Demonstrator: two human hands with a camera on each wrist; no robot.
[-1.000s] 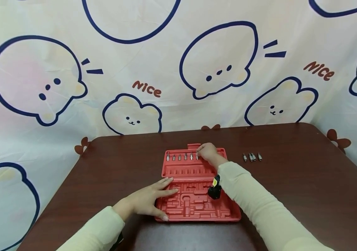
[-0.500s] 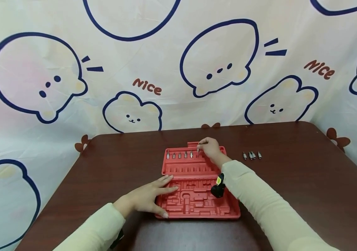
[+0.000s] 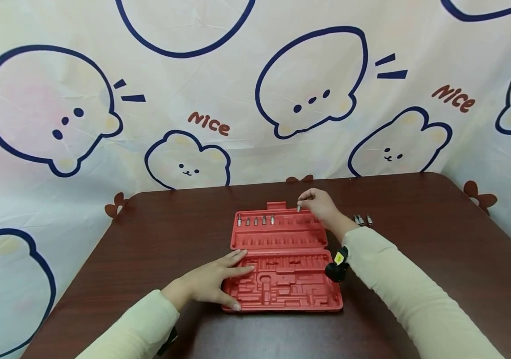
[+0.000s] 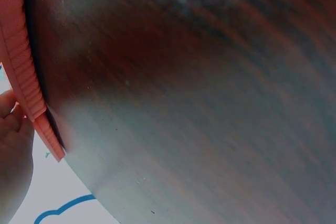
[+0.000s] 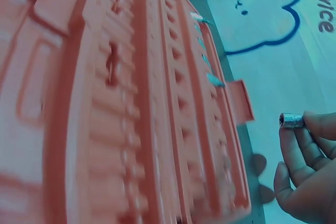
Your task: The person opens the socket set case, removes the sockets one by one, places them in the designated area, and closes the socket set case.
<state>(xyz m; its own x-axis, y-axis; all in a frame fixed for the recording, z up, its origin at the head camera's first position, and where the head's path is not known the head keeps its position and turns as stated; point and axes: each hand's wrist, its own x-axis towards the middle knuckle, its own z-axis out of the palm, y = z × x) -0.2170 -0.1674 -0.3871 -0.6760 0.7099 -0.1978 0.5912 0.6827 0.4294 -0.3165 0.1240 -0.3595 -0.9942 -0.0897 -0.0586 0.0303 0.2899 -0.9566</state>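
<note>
An opened red plastic case (image 3: 282, 234) lies on the table with several silver socket bits (image 3: 256, 221) standing in its far row. My right hand (image 3: 323, 205) pinches one small silver socket bit (image 3: 299, 208) between thumb and fingers, above the far right edge of the case. In the right wrist view, that pinched bit (image 5: 292, 120) shows its hollow end and appears clear of the case. My left hand (image 3: 210, 279) rests on the left edge of the case, fingers spread. In the left wrist view, the case's ribbed side (image 4: 23, 51) shows at the left.
Loose socket bits (image 3: 361, 220) lie on the dark brown table (image 3: 183, 219) to the right of the case, partly behind the right forearm. Behind the table hangs a pale cloth (image 3: 246, 99) with cartoon prints.
My right hand has pulled a socket bit up out of the far row and carried it rightward. Its slot now shows bare. My left hand stays where it was.
</note>
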